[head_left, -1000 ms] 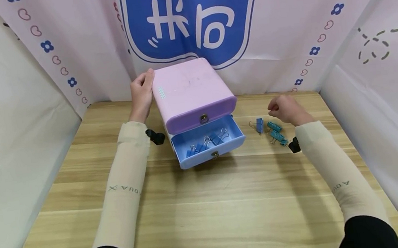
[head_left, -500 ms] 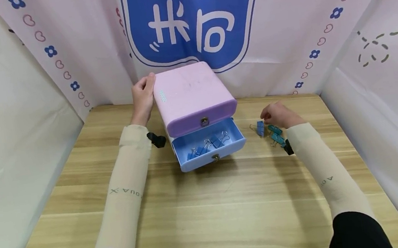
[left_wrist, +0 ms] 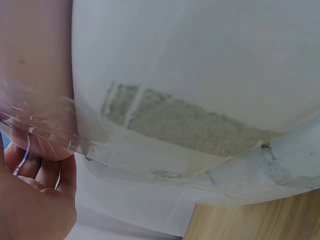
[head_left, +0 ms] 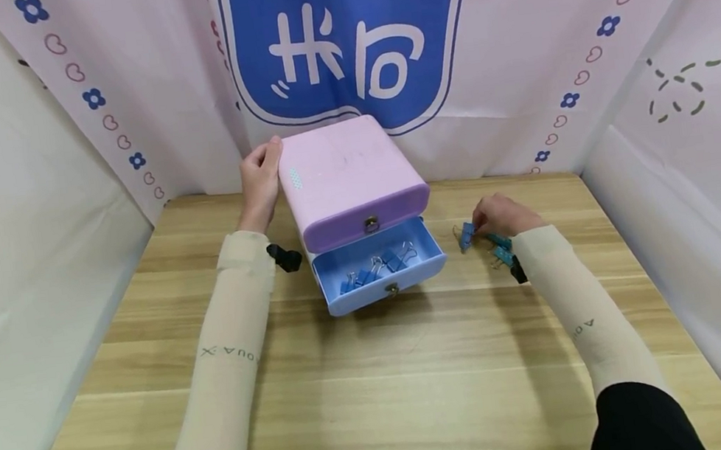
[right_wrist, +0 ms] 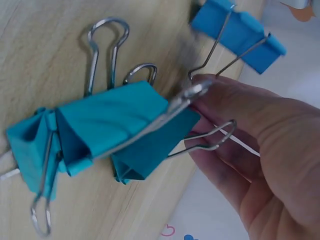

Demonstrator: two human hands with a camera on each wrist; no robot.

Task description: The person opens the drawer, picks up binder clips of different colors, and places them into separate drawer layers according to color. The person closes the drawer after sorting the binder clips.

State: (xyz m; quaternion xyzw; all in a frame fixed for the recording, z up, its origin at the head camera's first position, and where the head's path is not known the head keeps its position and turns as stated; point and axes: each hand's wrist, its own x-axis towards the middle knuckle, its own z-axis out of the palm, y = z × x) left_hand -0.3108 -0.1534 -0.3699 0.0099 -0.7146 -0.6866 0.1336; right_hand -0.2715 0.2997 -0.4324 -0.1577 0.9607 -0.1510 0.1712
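Note:
A small two-tier drawer box (head_left: 347, 163) has a pink-purple top tier and a light blue lower drawer (head_left: 369, 299) pulled out. Several blue binder clips (head_left: 394, 260) lie inside that drawer. My left hand (head_left: 260, 184) holds the box at its back left corner, thumb at the top edge. To the right of the box, my right hand (head_left: 502, 215) pinches a blue binder clip (right_wrist: 240, 34) by its wire handle, low over the table. Right beside that hand, teal binder clips (right_wrist: 112, 120) lie bunched together, their wire handles sticking out various ways.
The wooden table (head_left: 379, 386) stretches in front of the box. A printed cloth (head_left: 484, 77) hangs close behind it, and white side cloths (head_left: 690, 187) flank the table left and right.
My right hand has moved left and down to the blue binder clip and taken its handle; the clip has tilted. My left hand stays on the box.

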